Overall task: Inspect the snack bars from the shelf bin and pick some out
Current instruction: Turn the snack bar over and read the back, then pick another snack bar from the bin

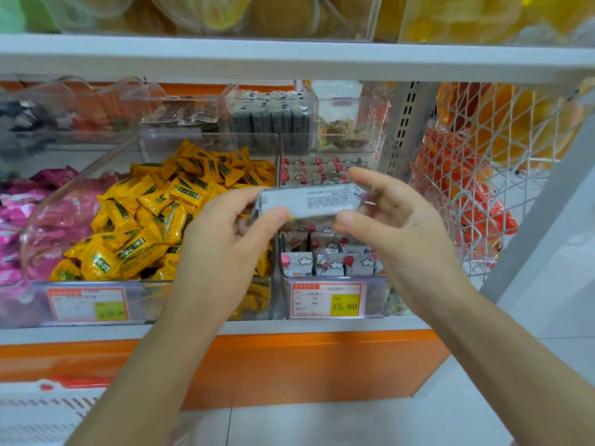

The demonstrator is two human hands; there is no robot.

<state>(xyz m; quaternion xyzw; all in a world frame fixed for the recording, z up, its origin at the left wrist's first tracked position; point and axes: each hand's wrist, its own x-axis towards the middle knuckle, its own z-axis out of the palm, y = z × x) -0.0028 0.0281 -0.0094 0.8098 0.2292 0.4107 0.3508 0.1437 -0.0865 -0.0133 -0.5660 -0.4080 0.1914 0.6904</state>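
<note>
- Left hand (225, 243) pinches the left end of one snack bar (309, 202) between the thumb and the curled fingers. The right hand (399, 230) pinches the right end, with the thumb under it and the forefinger over it.
- The snack bar is held level in the air, above the front half of its shelf bin (376, 297), with the printed back side turned up to the person.
- I judge the bar to be very light. Its wrapper looks smooth and foil-like, so it can slip between the fingers. The bar inside is probably stiff, but it may break if it is bent.
- A light pinch at the two sealed ends, as it is held now, seems the safest way to take it.
- The shelf bin is clear and stands near the right end of the shelf (289, 326), at its front edge. It holds rows of bars in pale wrappers with red balloons and clouds, and it looks well filled.
- A price label (328, 300) with 15.80 sits on the front wall of the bin.
- Just beside it on the left, a larger clear bin is heaped with yellow sweets (154, 220). Further left lie pink packets (19, 220).
- Behind, smaller clear bins hold dark grey packs (270, 117) and other goods too blurred to name.
- Right of the shelf, a wire basket (502, 149) holds orange packets (476, 204).
</note>
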